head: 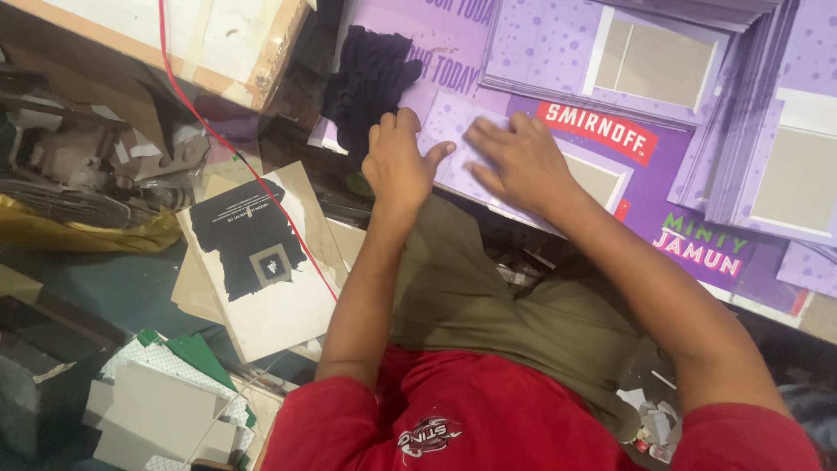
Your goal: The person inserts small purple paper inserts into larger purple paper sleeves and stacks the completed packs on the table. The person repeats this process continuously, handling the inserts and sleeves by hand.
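Fingers of both hands lie spread and flat, gripping nothing, pressing a purple sheet (453,139). The left hand (397,161) sits at its nine o'clock edge, the right hand (519,161) at three. A dark cloth (366,78) lies at eleven o'clock.

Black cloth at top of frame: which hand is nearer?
Left. The left hand lies just below and right of the black cloth, almost touching. The right hand is farther right, flat on the purple sheet.
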